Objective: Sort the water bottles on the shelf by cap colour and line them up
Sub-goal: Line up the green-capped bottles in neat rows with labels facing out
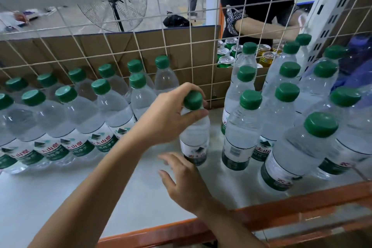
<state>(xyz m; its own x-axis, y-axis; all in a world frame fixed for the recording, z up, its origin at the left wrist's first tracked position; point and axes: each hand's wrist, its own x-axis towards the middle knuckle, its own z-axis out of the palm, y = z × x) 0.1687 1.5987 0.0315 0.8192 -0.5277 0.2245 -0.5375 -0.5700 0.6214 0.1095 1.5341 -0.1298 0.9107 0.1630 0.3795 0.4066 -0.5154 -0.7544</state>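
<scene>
Cap (192,99) of bottle (194,137) inside left fingers (186,87), right hand (185,183) nearby

Left arm ran from lower left to frame centre, bare. Left hand (171,117) gripped bottle (194,139) at cap, fingers and thumb curled round it. Right hand (185,183) at lower centre: palm down, fingers spread, holding nothing.

Even bright light, warped, blurred edges

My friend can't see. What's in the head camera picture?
A left hand grips the green cap of a bottle standing alone on a white shelf, between a left group and a right group of green-capped bottles. The open right hand is near its base.
</scene>
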